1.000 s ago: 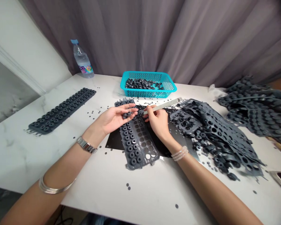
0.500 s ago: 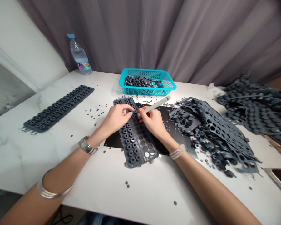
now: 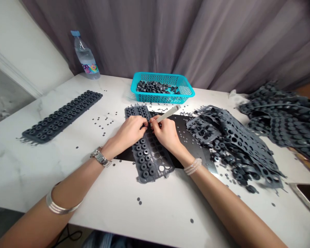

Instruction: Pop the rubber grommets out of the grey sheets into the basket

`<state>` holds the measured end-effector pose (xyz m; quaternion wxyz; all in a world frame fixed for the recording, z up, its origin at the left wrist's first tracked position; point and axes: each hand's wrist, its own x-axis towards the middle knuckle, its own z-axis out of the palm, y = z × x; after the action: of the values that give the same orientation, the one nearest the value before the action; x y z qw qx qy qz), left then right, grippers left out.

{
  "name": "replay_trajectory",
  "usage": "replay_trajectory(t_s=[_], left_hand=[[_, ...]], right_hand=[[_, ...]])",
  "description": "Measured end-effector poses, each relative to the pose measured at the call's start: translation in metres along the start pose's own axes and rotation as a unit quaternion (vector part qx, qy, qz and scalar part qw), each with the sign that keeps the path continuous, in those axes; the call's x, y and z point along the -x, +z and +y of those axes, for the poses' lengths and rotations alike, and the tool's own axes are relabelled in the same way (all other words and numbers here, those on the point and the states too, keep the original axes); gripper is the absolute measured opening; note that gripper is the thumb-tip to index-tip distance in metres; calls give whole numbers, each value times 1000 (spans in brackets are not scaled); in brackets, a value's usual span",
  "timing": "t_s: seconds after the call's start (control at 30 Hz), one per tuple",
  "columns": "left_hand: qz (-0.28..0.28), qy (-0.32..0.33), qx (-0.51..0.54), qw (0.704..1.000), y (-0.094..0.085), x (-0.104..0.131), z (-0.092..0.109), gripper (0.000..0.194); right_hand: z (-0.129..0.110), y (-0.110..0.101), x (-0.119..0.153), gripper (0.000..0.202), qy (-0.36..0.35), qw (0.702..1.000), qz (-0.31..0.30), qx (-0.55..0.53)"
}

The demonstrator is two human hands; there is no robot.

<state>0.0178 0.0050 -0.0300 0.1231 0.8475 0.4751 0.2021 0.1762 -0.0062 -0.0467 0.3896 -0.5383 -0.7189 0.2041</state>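
In front of me a dark grey rubber sheet (image 3: pixel 144 164) carries rows of raised rings on its left side and round holes along its right. It lies partly over a black mat (image 3: pixel 182 132). My left hand (image 3: pixel 134 131) is over the sheet's upper half, thumb and fingers pinched together; whatever is between the fingertips is hidden. Close beside it, my right hand (image 3: pixel 166 132) grips a slim white stick-like tool (image 3: pixel 168 113) that slants up to the right. The tool's working end is hidden by the fingers.
A turquoise basket (image 3: pixel 188 92) of small rubber pieces stands at the back, a water bottle (image 3: pixel 87 60) to its left. Another ringed sheet (image 3: pixel 63 117) lies left. Punched sheets (image 3: pixel 237 134), loose rubber rings (image 3: pixel 239 172) and more sheets (image 3: pixel 286 113) are piled right, near a phone-like device (image 3: pixel 308 196).
Both hands have shifted slightly, their fingertips now closer together over the sheet. The left fingers have curled in more. The whole view has shifted a little.
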Motion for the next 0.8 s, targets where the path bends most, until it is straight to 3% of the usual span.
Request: replay_trajectory(t_s=[0.13,0.23,0.3,0.43,0.5,0.6,0.8], left_hand=[[-5,7,74,997,-13,3,0,12],[2,-64,225,972,-26,7,0,6],[28,-144,391,909,-31,7,-1,7],[33,-283,672,684,-34,1,-7,6],[29,-316,729,606,-32,-2,-10,13],[29,-326,764,556,-29,-2,-12,17],[50,-330,783,524,-27,2,-10,31]], right_hand=[[-2,1,0,28,4,1000,7,18],[0,1,1,27,20,1000,0,-5],[4,0,1,28,39,998,2,-53],[12,0,0,33,99,979,33,-174],[15,1,0,32,128,967,48,-215],[17,3,-1,31,148,956,57,-248],[21,4,-1,33,166,947,57,-268]])
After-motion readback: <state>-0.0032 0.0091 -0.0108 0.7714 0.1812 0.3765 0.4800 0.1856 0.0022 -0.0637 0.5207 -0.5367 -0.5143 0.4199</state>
